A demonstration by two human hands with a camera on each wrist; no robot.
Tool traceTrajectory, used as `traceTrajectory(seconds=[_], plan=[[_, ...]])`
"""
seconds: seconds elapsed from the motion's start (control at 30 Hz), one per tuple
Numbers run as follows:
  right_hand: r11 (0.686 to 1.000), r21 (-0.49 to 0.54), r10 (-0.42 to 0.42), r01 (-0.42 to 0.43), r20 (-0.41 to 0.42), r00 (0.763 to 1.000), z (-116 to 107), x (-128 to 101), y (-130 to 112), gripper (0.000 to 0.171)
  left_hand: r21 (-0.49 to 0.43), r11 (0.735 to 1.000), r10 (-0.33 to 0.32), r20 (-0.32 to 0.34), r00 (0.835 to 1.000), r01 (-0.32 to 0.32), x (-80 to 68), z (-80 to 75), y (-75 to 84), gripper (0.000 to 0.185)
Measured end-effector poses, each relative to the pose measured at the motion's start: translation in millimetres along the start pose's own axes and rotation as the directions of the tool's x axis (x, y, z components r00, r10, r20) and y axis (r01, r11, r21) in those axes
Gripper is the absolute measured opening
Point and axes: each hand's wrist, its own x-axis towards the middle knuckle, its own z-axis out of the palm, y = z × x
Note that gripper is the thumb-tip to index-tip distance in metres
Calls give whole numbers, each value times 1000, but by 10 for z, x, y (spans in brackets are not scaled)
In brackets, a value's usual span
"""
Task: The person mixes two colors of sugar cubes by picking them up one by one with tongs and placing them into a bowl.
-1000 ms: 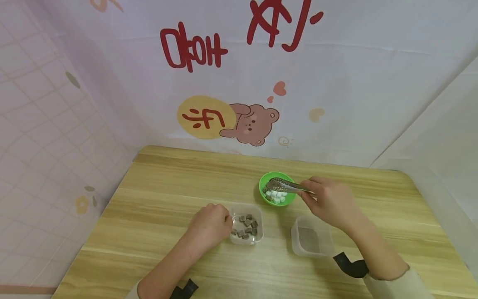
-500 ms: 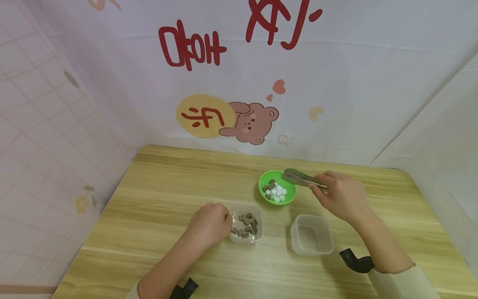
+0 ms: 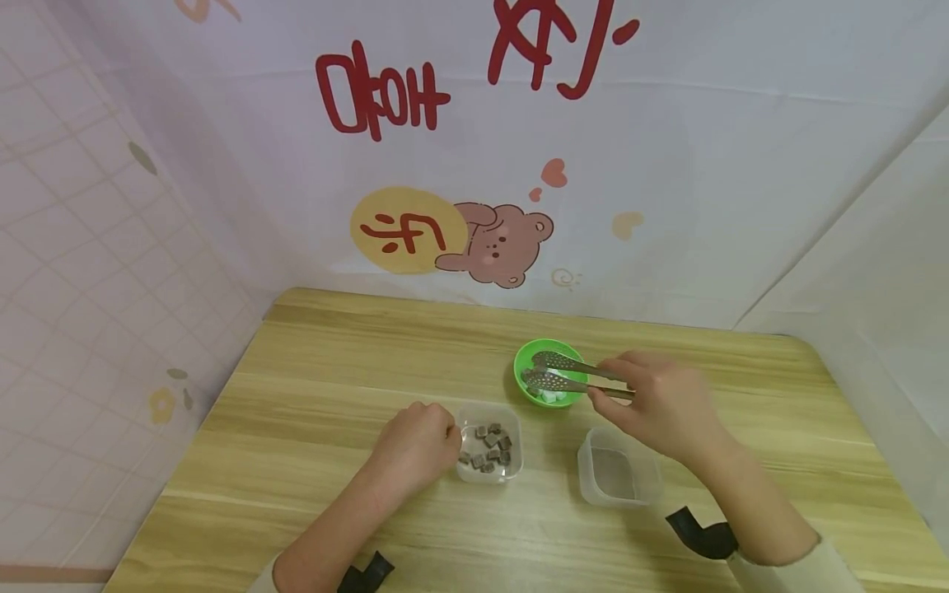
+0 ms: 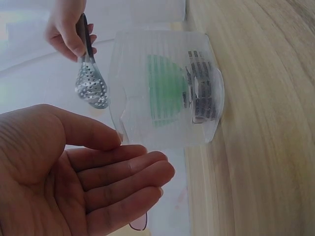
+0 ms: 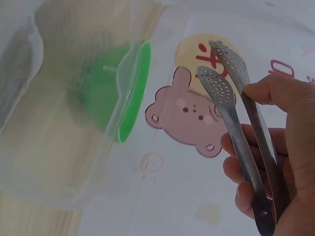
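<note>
My left hand point(image 3: 418, 445) pinches the near-left rim of a clear plastic container point(image 4: 133, 88) between thumb and forefinger; the other fingers extend loosely. Several small brownish-grey cubes point(image 3: 492, 441) lie inside it. With my right hand point(image 3: 660, 403) I grip metal tongs point(image 5: 236, 98) by their arms. Their perforated heads stand apart, nothing between them, over the green bowl point(image 3: 522, 360) in the head view. White cubes point(image 3: 550, 396) in the bowl show below the tongs, which hide much of its contents.
A second clear plastic container point(image 3: 611, 473) stands right of the first, in front of the bowl and beneath my right forearm's side. White printed sheets point(image 3: 667, 165) rise behind the wooden table point(image 3: 356, 354) and at both sides.
The tongs lifted away to the right of the bowl, uncovering brown and white cubes, then came back over it with their heads spread wider. My left hand stays put.
</note>
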Motion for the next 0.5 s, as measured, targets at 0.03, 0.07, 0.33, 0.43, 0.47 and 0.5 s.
traceTrajectory(seconds=[0.03, 0.07, 0.33, 0.43, 0.47, 0.5], plan=[[1000, 9, -13, 13, -1, 1000, 6, 9, -31, 19, 0, 1000, 0, 0, 1000, 0, -2, 0, -1, 50], [999, 19, -28, 28, -2, 1000, 16, 18, -62, 20, 1, 1000, 1, -2, 1000, -1, -2, 2, -3, 50], [992, 39, -122, 121, 28, 992, 134, 57, -301, 23, 8, 1000, 0, -3, 1000, 0, 12, 12, -7, 50], [990, 41, -137, 134, 70, 988, 182, 68, -380, 24, 6, 1000, -2, -2, 1000, 2, 7, 4, -2, 50], [989, 43, -141, 138, 85, 986, 197, 73, -404, 24, 7, 1000, -3, -2, 1000, 3, 7, 2, -2, 50], [989, 44, -145, 142, 97, 985, 211, 79, -425, 24, 7, 1000, -3, -3, 1000, 3, 3, -2, 1, 50]])
